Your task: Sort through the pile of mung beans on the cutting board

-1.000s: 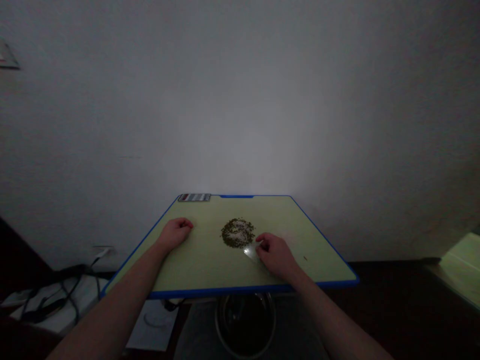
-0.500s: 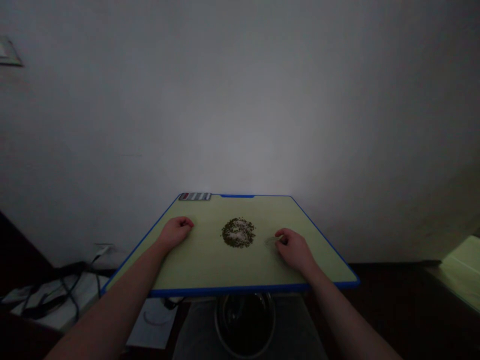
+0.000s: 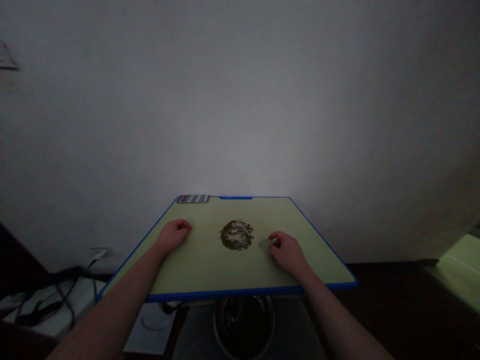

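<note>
On the pale yellow-green board [image 3: 210, 270] lies a round pile [image 3: 237, 235] of small dark brown-green bits mixed with whitish grains. To its right, my right hand [image 3: 287, 251] is closed in a pinch on a small clear thing [image 3: 264, 243], faint and see-through, whose kind I cannot make out. Its tip points left at the pile and stays a short way from it. Left of the pile, my left hand [image 3: 174, 235] rests on the board with its fingers curled in, and nothing shows in them.
A phone-like device [image 3: 193, 199] lies at the board's far left corner. Under the near blue edge, a round metal bowl [image 3: 215, 327] sits at my lap. Cables [image 3: 62, 295] and a white sheet [image 3: 150, 330] are low on the left. A wall [image 3: 240, 100] stands behind.
My right hand has shifted slightly left with the clear thing, closer to the pile. The whole view has moved a little; my left hand keeps its place on the board.
</note>
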The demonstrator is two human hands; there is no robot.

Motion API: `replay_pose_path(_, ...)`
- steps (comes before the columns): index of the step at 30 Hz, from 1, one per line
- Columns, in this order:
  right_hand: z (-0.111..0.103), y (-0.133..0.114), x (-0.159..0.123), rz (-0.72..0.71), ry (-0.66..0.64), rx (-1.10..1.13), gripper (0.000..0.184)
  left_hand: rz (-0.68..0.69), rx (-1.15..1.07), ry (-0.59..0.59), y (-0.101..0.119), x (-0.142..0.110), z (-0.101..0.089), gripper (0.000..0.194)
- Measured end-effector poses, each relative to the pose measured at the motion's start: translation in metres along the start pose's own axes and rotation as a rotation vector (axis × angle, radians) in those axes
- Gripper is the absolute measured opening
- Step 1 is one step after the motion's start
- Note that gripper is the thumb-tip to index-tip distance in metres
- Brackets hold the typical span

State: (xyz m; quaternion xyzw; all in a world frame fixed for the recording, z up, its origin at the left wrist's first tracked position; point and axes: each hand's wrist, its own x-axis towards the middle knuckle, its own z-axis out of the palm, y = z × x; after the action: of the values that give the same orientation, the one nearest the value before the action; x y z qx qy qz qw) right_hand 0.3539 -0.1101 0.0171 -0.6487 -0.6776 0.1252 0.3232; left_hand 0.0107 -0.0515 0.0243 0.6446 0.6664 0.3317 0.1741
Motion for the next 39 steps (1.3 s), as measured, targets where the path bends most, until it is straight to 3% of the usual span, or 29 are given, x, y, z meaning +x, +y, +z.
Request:
replay_pose_path(5, -0.009, 0.012, 0.001, 0.018, 0.032, 0.019, 0.023, -0.009, 0.003, -0.002, 0.001, 0.0, -0.001, 0.018)
replay_pose_path(15, 0.008, -0.012, 0.0, -0.078, -0.03, 0.02, 0.019, -0.004, -0.031, -0.016, -0.002, 0.0, 0.001, 0.019)
replay_pose_path(26, -0.017, 0.027, 0.014, 0.011, 0.041, -0.115, 0.017, -0.003, -0.041, 0.002, 0.0, 0.0, 0.0, 0.019)
replay_pose_path(30, -0.023, 0.029, 0.023, -0.019, 0.059, -0.116, 0.019, -0.012, -0.009, 0.009, 0.002, -0.001, 0.0, 0.019)
replay_pose_path(39, 0.01, 0.0, 0.039, -0.156, -0.034, -0.056, 0.02, -0.016, 0.013, -0.006, 0.004, -0.002, -0.002, 0.018)
